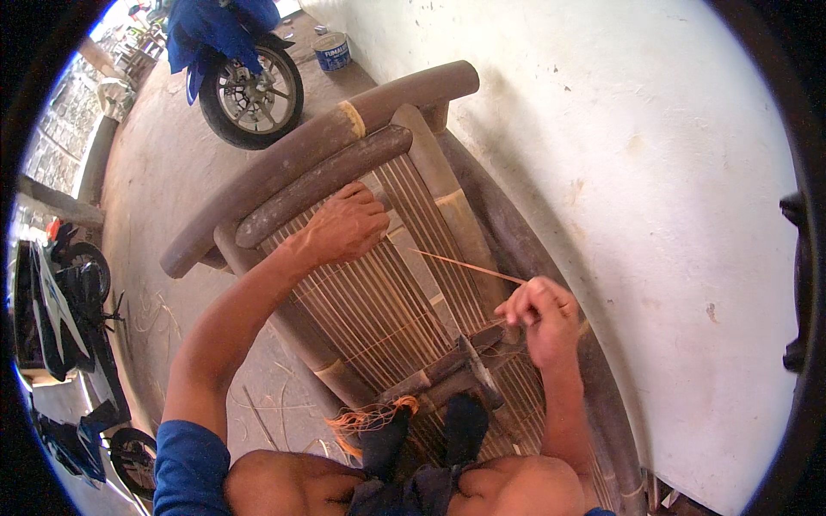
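A bamboo seat frame [284,176] with thin lengthwise slats [353,305] lies before me, thick brown poles around it. My left hand [351,222] is over the slats near the far crossbar, its fingers curled in. Whatever those fingers grip is hidden. To the right, my right hand [544,314] is raised and pinches a thin orange-tan strip [469,264]. The strip's other end reaches leftward over the gap between the slats. Between my hands and feet rests a dark flat-bladed tool [480,371], its kind unclear. A tangle of orange strands [374,418] lies beside my left foot.
My dark-covered feet [466,427] are on the bamboo. A white wall [671,215] runs close along the right. Beyond the frame are a blue motorcycle [249,86] and a blue can [332,53]. More motorcycles [64,310] stand at left; loose strips [159,318] lie on the floor.
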The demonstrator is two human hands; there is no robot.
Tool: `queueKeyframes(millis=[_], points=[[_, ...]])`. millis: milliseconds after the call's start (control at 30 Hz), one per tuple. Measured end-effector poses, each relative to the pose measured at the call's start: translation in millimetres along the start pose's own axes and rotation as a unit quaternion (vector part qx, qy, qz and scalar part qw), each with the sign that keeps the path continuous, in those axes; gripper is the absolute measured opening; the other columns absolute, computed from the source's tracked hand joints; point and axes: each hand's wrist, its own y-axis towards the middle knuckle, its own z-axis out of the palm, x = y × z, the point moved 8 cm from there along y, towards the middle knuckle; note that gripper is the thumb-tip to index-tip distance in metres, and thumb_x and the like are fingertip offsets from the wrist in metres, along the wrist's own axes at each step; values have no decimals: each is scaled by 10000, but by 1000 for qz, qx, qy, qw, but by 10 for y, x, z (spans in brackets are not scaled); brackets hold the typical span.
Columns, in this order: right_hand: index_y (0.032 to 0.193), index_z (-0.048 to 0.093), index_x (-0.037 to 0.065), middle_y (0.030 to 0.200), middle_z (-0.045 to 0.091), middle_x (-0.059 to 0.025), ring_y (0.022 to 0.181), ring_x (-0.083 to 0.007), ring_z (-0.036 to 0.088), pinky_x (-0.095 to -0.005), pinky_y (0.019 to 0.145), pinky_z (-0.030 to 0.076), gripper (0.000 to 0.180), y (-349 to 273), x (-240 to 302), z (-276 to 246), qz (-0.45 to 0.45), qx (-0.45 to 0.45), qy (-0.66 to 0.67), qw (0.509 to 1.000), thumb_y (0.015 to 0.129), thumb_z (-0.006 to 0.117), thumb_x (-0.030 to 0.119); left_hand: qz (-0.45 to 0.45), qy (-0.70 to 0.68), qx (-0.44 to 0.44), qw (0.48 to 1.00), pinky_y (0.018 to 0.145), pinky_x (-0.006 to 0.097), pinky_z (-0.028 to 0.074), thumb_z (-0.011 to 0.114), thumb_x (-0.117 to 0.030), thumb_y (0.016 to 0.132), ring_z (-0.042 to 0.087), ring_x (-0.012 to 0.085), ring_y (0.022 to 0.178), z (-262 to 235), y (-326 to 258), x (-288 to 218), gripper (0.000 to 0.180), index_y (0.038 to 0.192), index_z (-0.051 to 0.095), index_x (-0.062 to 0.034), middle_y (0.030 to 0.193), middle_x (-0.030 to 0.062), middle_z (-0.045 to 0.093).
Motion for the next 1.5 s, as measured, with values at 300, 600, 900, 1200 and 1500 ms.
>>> queueKeyframes(millis=[300, 600, 900, 1200, 1500], points=[[978, 675, 5, 830, 630, -110, 788, -289, 627, -430, 825, 543, 278, 479, 791, -30, -265, -179, -500, 805, 1066, 571, 248, -73, -34, -24, 996, 1011, 459, 436, 632, -320, 1015, 619, 299, 915, -20, 65, -5, 301, 865, 708, -70, 833, 106, 676], [1323, 601, 40, 891, 732, -172, 719, -305, 705, -425, 677, 562, 354, 698, -1068, 1141, 89, 151, -141, 974, 1061, 598, 277, -203, -246, -37, 947, 756, 487, 536, 576, -315, 1054, 672, 407, 678, -107, 193, 212, 412, 830, 757, -21, 728, 171, 712], [1074, 502, 146, 722, 596, -18, 520, -152, 553, -312, 460, 429, 177, 905, -1605, 1720, 238, 39, 349, 905, 1101, 553, 314, -181, 47, 122, 975, 976, 480, 433, 420, -529, 1088, 707, 352, 848, 184, 282, 63, 649, 819, 805, -81, 783, 158, 749], [935, 554, 165, 679, 538, 16, 470, -120, 475, -313, 429, 378, 220, 1044, -1698, 1830, 248, 38, 429, 868, 1101, 465, 280, -204, 72, 201, 955, 964, 539, 376, 397, -532, 1093, 690, 347, 918, 297, 319, 4, 612, 861, 801, -134, 813, 113, 754], [1046, 618, 82, 711, 683, -138, 564, -284, 665, -469, 493, 505, 284, 1024, -1549, 1351, 119, 119, -207, 964, 1086, 486, 330, -139, 16, 119, 983, 1003, 552, 360, 548, -450, 1008, 685, 317, 943, 298, 184, 28, 391, 895, 796, -170, 828, 85, 743]])
